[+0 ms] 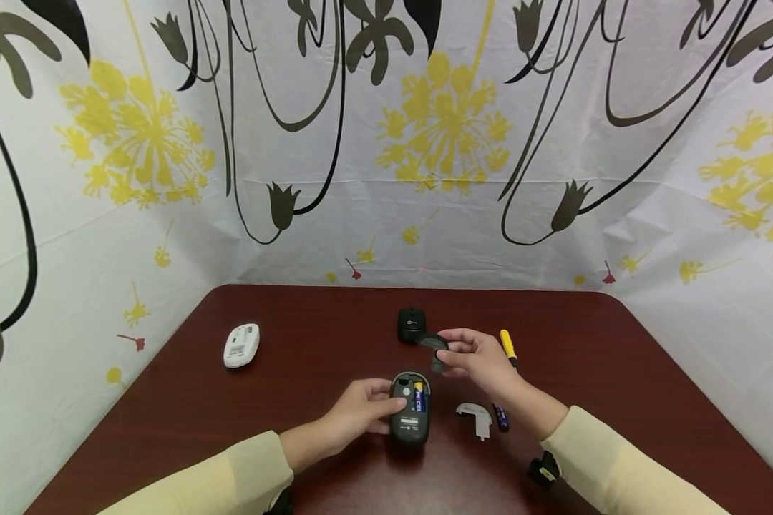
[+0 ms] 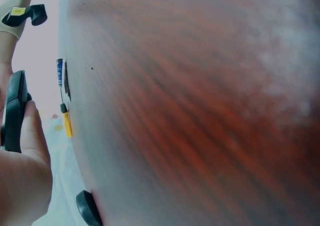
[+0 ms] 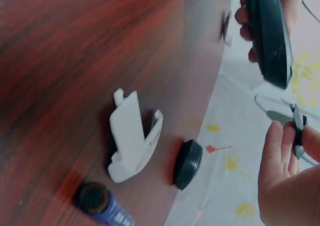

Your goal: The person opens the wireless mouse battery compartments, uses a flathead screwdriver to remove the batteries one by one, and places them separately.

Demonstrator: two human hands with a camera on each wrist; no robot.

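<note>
My left hand point(image 1: 363, 409) grips a dark computer mouse point(image 1: 409, 428), held underside up with its battery compartment uncovered. Inside that compartment lies a blue and yellow battery point(image 1: 419, 398). Between thumb and fingers, my right hand point(image 1: 479, 361) pinches a dark curved battery cover point(image 1: 434, 342), just beyond the mouse's far end. The right wrist view shows the cover point(image 3: 298, 131) edge-on, apart from the mouse point(image 3: 270, 35). In the left wrist view the mouse point(image 2: 14, 113) appears from the side, with the thumb against it.
Below the right hand lie a white battery cover point(image 1: 479, 412) and a loose dark blue battery point(image 1: 501, 418). A yellow-handled screwdriver point(image 1: 507, 345) is partly behind that hand. A black mouse point(image 1: 411, 322) sits farther back; a white mouse point(image 1: 241, 345), underside up, lies at left.
</note>
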